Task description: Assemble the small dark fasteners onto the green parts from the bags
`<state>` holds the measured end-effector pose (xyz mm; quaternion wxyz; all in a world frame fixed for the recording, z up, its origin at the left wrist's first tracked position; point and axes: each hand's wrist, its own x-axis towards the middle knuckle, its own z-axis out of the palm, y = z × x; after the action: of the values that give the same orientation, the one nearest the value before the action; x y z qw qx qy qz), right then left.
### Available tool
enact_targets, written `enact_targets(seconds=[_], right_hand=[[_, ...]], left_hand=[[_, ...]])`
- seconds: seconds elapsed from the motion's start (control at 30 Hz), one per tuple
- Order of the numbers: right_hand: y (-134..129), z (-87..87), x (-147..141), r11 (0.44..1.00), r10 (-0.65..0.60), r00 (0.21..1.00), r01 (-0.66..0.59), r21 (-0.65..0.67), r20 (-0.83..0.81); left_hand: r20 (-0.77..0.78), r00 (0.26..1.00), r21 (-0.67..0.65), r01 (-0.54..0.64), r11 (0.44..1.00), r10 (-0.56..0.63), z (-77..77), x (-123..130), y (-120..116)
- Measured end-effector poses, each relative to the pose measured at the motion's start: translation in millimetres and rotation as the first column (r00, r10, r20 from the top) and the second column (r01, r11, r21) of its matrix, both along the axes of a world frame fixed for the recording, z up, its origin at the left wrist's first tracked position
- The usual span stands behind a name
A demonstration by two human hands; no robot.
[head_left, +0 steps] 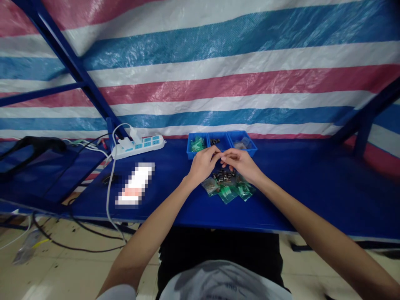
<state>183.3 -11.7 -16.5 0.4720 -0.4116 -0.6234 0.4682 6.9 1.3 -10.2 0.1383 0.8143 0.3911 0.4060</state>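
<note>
My left hand (203, 163) and my right hand (240, 161) meet fingertip to fingertip over the blue table. Both are closed in a pinch; whatever sits between the fingers is too small to make out. Just below them lies a pile of small dark parts (223, 176). Around its near side are a clear bag of small pieces (210, 185) and green-tinted plastic bags (228, 193). Behind my hands stand three joined blue bins: the left bin (189, 155) has green bags in it, the middle bin (223, 143) small dark parts, the right bin (253, 148) clear bags.
A white power strip (151, 143) with plugs lies at the back left, its white cable (108, 196) hanging over the front edge. A pixelated flat item (136, 183) rests left of my arm. Blue frame posts and a striped tarp (218, 83) stand behind the table (312, 179).
</note>
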Motion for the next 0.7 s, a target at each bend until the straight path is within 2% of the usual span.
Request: enact_targets(seconds=[0.13,0.27,0.4,0.6,0.7], right_hand=[[0,0.4,-3,0.998,-0.069,0.995,0.069,0.001,-0.067],[0,2.2,-1,0.996,-0.083,0.993,0.086,0.029,-0.08],[1,4.4,3,0.995,-0.096,0.992,0.098,0.019,-0.083],[9,7.5,5,0.984,-0.177,0.976,0.177,-0.012,-0.128],[11,10.8,7,0.991,-0.13,0.975,0.124,-0.042,-0.179]], left_hand=[[-0.074,0.997,0.012,-0.004,1.0,0.005,-2.1,0,-1],[-0.118,0.993,0.033,0.028,0.999,-0.024,-1.2,0,-2],[-0.228,0.971,0.021,0.081,0.996,-0.074,4.2,-6,-3],[-0.284,0.958,0.05,-0.026,0.998,0.039,9.6,-16,1],[-0.311,0.948,0.058,-0.048,0.997,0.063,9.7,-16,1]])
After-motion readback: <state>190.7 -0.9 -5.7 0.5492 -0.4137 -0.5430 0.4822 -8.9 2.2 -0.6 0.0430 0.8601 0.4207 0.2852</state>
